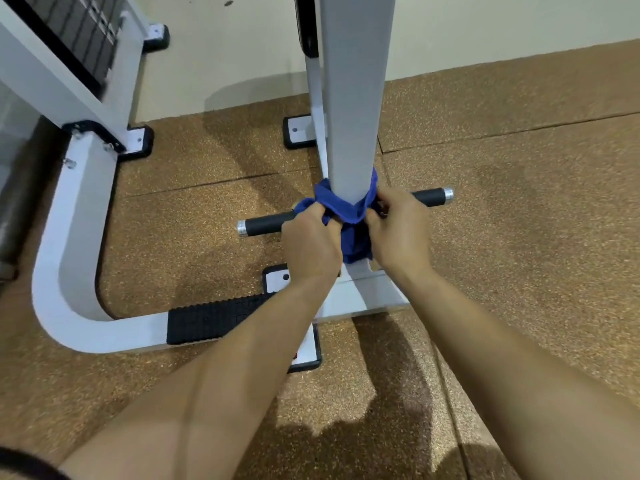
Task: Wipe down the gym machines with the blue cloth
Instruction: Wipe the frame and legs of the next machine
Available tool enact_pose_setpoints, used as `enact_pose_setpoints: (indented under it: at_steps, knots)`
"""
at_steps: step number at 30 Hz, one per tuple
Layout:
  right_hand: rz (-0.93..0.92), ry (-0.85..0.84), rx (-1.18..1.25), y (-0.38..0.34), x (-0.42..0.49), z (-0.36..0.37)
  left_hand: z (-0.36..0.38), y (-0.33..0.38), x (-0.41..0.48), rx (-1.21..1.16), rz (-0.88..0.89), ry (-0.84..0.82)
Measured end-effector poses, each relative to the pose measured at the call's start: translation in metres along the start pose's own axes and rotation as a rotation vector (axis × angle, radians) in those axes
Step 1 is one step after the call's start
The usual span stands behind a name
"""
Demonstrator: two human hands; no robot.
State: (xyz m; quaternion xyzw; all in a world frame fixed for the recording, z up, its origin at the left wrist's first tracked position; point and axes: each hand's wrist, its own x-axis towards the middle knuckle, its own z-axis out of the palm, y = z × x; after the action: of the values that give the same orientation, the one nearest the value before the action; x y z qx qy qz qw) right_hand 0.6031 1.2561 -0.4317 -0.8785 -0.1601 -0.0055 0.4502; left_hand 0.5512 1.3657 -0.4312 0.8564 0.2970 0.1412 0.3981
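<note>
A blue cloth [349, 209] is wrapped around the low part of a white upright post [353, 98] of a gym machine. My left hand [310, 242] grips the cloth's left end, and my right hand [398, 226] grips its right end. Both hands sit close together in front of the post, just above its base. A loose tail of the cloth hangs down between them. A black crossbar with silver end caps [266, 225] runs behind my hands on either side of the post.
A white curved frame [65, 271] with a black ribbed foot pad [214, 320] lies to the left. A weight stack [86, 32] stands at the top left. Bolted foot plates [298, 131] sit on the brown speckled floor. A cream wall is behind.
</note>
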Motion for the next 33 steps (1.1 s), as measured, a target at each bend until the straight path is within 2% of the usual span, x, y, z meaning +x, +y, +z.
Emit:
enact_pose_setpoints:
  at_steps: [5, 7, 10, 12, 14, 18, 22, 28, 33]
  knots:
    - [-0.102, 0.076, 0.183, -0.04, 0.017, -0.034, -0.038, 0.033, 0.012, -0.085, 0.231, 0.109]
    - [-0.078, 0.053, 0.149, -0.035, 0.014, -0.031, -0.032, 0.025, 0.01, -0.083, 0.189, 0.059]
    - [0.078, -0.048, 0.112, -0.006, 0.003, -0.009, -0.006, -0.005, 0.004, -0.044, 0.008, -0.049]
    - [0.132, -0.093, 0.079, 0.016, -0.003, 0.008, 0.012, -0.023, -0.001, 0.012, -0.048, -0.085]
    - [0.136, -0.113, 0.024, 0.034, -0.007, 0.021, 0.024, -0.036, -0.005, 0.08, -0.016, -0.086]
    - [0.144, -0.126, -0.061, 0.043, -0.006, 0.03, 0.022, -0.048, -0.011, 0.31, 0.187, -0.142]
    - [0.167, -0.16, -0.061, 0.022, -0.009, 0.011, -0.002, -0.036, -0.006, 0.193, 0.175, -0.15]
    - [0.122, -0.244, -0.075, -0.017, -0.037, -0.026, -0.057, -0.024, -0.042, 0.171, 0.233, -0.138]
    - [0.181, -0.417, -0.188, -0.05, -0.108, -0.067, -0.128, -0.02, -0.132, 0.226, 0.077, -0.155]
